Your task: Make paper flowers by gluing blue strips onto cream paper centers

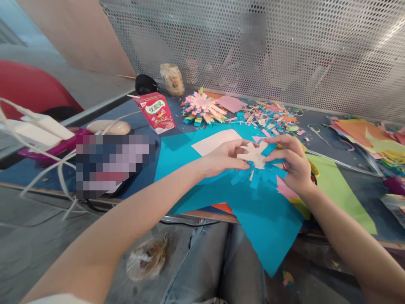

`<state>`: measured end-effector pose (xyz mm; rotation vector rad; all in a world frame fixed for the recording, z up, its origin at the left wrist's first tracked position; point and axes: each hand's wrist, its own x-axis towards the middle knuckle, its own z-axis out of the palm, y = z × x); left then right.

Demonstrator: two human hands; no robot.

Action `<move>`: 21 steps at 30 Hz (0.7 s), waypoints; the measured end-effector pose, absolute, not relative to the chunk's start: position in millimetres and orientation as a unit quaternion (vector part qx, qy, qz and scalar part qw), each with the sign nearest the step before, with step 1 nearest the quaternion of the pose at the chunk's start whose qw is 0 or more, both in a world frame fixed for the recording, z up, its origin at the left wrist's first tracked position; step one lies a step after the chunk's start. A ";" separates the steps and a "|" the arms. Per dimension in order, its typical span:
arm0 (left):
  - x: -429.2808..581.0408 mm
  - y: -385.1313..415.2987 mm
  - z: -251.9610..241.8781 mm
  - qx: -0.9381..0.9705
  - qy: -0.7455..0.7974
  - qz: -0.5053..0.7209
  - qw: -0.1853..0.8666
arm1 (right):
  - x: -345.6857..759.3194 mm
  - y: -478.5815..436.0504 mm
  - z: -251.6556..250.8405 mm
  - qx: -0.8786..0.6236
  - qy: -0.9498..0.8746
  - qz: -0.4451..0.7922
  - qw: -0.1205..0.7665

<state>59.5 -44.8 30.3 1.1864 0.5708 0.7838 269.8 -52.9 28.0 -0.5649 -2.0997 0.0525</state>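
Observation:
A fringed paper flower (257, 157) is held between my two hands above the table. Its cream petals lie on top of a layer of cut blue petals. My left hand (223, 159) pinches the flower's left edge between thumb and fingers. From the right, my right hand (292, 164) grips the petals with curled fingers. Blue paper sheets (268, 232) are spread beneath, one corner hanging over the table's front edge. A pale pink sheet (211, 144) rests on the blue paper, left of the flower. Something yellow beside my right wrist is mostly hidden.
Behind stand a red drink carton (156, 113), a layered paper flower pile (202, 107) and paper scraps (268, 118). Green paper (343, 190) and orange sheets (356, 131) lie right. Left are white cables and a purple power strip (36, 158). A perforated metal panel (202, 38) borders the back.

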 end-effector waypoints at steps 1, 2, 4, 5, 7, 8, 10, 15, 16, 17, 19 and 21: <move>59.8 -44.9 30.0 0.538 0.256 0.353 0.721 | 269.5 -53.0 28.3 -0.223 -0.857 0.025 0.465; 60.0 -45.0 29.7 0.540 0.255 0.351 0.721 | 269.3 -53.0 28.6 -0.219 -0.858 0.028 0.464; 60.3 -44.9 29.2 0.544 0.252 0.348 0.720 | 268.9 -53.2 29.1 -0.218 -0.859 0.030 0.462; 60.4 -44.8 29.1 0.546 0.252 0.346 0.720 | 268.7 -53.3 29.2 -0.220 -0.860 0.030 0.459; 60.8 -44.7 29.0 0.545 0.251 0.345 0.721 | 268.6 -53.6 29.4 -0.220 -0.862 0.029 0.456; 61.0 -44.8 29.1 0.545 0.250 0.345 0.722 | 268.5 -53.8 29.3 -0.218 -0.863 0.029 0.455; 61.4 -45.3 29.5 0.543 0.248 0.345 0.724 | 268.5 -54.1 29.3 -0.211 -0.865 0.030 0.455; 61.5 -46.7 30.8 0.541 0.251 0.343 0.725 | 268.6 -53.8 29.3 -0.213 -0.865 0.027 0.454; 61.4 -46.7 30.8 0.539 0.252 0.344 0.726 | 268.7 -53.7 29.4 -0.213 -0.865 0.027 0.454; 61.3 -46.5 30.7 0.538 0.253 0.343 0.727 | 268.8 -53.7 29.5 -0.214 -0.865 0.028 0.454; 61.2 -45.8 30.2 0.534 0.257 0.339 0.730 | 268.8 -53.9 29.4 -0.216 -0.862 0.031 0.457; 61.1 -45.1 29.1 0.526 0.264 0.334 0.736 | 267.8 -54.8 28.9 -0.218 -0.861 0.035 0.458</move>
